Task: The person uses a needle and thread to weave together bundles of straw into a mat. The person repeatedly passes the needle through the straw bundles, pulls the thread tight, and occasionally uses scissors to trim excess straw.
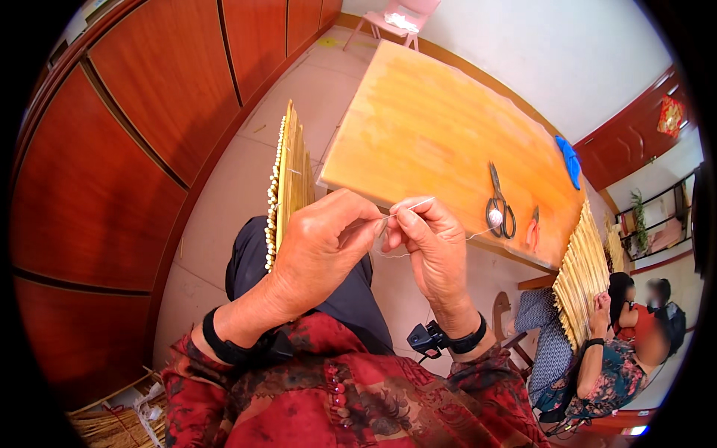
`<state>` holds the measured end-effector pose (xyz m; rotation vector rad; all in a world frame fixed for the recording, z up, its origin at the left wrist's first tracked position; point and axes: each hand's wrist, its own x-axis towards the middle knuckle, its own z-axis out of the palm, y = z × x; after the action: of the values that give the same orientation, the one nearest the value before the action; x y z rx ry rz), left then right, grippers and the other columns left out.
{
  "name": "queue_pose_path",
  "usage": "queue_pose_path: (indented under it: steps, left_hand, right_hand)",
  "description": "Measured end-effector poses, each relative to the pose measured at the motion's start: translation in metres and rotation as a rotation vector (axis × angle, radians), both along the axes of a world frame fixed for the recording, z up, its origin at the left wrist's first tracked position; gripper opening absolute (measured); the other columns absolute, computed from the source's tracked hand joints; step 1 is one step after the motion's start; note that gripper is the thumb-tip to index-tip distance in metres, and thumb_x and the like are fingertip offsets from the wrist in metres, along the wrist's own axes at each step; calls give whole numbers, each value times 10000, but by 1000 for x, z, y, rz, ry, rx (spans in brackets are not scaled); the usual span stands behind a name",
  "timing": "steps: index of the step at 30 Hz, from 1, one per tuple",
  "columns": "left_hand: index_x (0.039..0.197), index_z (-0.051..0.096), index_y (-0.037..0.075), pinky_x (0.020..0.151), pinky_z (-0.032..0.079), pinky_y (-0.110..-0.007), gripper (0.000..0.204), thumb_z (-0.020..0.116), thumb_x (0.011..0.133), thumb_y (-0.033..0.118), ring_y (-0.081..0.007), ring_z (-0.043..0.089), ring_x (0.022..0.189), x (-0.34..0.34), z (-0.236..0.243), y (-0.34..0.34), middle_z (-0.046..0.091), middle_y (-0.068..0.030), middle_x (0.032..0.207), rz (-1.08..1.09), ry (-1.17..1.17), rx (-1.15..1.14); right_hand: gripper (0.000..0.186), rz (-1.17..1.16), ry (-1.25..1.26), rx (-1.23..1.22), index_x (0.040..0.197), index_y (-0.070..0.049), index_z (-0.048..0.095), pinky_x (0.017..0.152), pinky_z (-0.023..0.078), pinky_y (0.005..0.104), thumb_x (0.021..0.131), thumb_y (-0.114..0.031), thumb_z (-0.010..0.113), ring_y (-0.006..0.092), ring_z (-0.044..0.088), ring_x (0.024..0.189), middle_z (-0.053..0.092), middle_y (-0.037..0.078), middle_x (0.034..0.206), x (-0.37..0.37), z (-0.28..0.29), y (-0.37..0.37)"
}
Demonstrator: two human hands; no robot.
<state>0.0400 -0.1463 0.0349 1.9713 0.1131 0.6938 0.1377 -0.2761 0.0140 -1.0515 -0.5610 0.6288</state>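
Above my lap, my left hand (325, 231) pinches the end of a fine white thread (480, 235) between thumb and forefinger. Almost touching it, my right hand (428, 243) is closed on a thin, pale needle (420, 203) that points up and to the right. A loop of the thread hangs below my fingers, and a strand runs right to a small white ball of thread (495, 217) on the table. That ball lies on the handles of black scissors (499, 201). Against my left leg stands a mat of straw-coloured stalks (296, 175), its round ends facing left.
The wooden table (441, 112) extends ahead, bearing red-handled pliers (533, 229) and a blue cloth (568, 161). Red-brown cabinets (160, 75) line the left. At right, a co-worker's hand (600, 310) holds a similar stalk mat (581, 280). A pink chair (407, 16) stands far back.
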Motion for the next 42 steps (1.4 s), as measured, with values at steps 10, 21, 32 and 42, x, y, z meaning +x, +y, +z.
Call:
queue_pose_path:
  steps: [10,21,32,42]
  left_hand:
    - [783,579,2,519,394,-216,55,624,774,33,-61,483,567,1,-7,14,555,-23,674,67,17,-84]
    - [784,575,3,534,393,-191,39,595,807,27,-24,478,604,7,-9,23,553,19,691,-7,60,-282]
    - [799,583,40,486,346,-159,93,567,850,117,-8,447,569,6,-16,32,508,49,658,-245,99,-585]
    - [824,575,52,427,267,-161,117,563,870,159,0,341,477,5,-14,31,442,67,615,-371,217,-961]
  right_hand:
    - [199,-49,33,12,984,33,560,605,491,254,905,-145,520,120,555,652,593,92,849,-1,1,20]
    - [147,-89,-37,-77,953,16,572,606,478,250,874,-107,566,109,548,664,589,64,809,-6,-10,34]
    - [101,-143,122,120,878,-23,538,591,476,276,888,-124,533,119,511,629,537,48,781,18,5,27]
    - [165,-147,96,-25,967,7,582,641,476,242,888,-132,540,120,549,647,582,53,799,2,-6,21]
